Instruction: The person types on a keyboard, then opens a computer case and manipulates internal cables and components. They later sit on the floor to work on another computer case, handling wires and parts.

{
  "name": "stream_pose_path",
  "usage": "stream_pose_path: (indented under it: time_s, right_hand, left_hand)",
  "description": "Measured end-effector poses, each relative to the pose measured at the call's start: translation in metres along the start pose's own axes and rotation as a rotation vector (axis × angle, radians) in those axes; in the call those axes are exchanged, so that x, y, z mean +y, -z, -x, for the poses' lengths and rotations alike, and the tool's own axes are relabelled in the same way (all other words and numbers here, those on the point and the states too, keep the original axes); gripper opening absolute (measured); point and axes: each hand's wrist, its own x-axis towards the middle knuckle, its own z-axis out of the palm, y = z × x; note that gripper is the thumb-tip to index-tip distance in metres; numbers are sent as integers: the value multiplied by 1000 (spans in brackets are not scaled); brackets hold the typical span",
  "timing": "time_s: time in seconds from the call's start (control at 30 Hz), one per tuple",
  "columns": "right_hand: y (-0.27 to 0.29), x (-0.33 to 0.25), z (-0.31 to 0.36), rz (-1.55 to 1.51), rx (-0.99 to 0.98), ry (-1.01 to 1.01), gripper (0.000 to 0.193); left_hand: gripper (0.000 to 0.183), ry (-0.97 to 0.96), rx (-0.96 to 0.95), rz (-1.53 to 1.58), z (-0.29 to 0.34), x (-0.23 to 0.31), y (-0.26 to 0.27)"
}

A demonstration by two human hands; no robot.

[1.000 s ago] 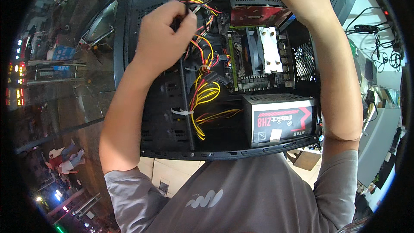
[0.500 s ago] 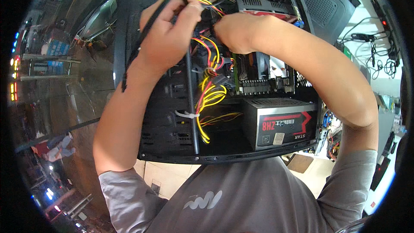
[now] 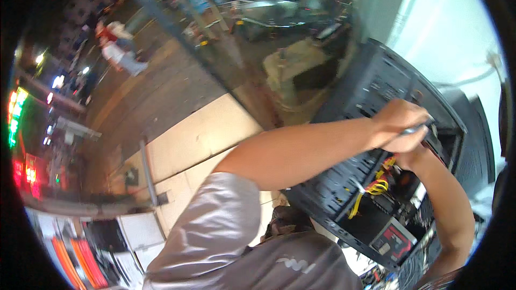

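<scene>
An open black computer case (image 3: pixel 333 189) stands at the right, tilted in the view. My left hand (image 3: pixel 399 120) is above its inside, fingers curled round a short visible stretch of black cable (image 3: pixel 417 128). Close below it, my right hand (image 3: pixel 411 157) reaches into the case, its fingers hidden behind the left hand. Yellow cables (image 3: pixel 378 187) hang in a bundle below the hands. A power supply (image 3: pixel 395 240) with a red and black label sits at the near end of the case. Motion blurs the fine parts.
A black side panel (image 3: pixel 475 139) leans beyond the case at the right. Behind a glass pane at the left are a street with lights and people (image 3: pixel 119 48). Orange and white boxes (image 3: pixel 88 260) stand at the lower left, and pale floor tiles (image 3: pixel 207 129) lie beside my left arm.
My view has swung left, so the case now appears farther right and turned. My left hand has come over next to the right hand, covering the right fingers.
</scene>
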Motion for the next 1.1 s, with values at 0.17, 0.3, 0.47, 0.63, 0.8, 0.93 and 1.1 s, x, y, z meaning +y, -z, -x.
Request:
stream_pose_path:
  time_s: [0.17,0.3,0.47,0.63,0.8,0.93,1.1]
  right_hand:
    - [21,-23,29,-11,118,-97,48]
    - [-8,2,10,-36,163,-5,47]
    - [11,-2,-4,15,103,140,48]
    - [17,-7,10,57,94,187,50]
    - [0,18,-6,82,146,337,44]
    - [3,19,-13,42,-8,286,45]
    - [-4,19,-19,32,-64,269,47]
  left_hand:
    - [16,50,-14,-34,-1,-5,-12]
    - [14,28,-8,-28,0,1,-4]
    - [13,37,28,-97,4,-9,-5]
    - [15,-28,46,-50,-1,-18,-25]
    - [16,-15,33,-89,2,-21,-21]
    - [13,2,7,-115,2,-21,-21]
    - [15,34,-21,-79,3,-7,-9]
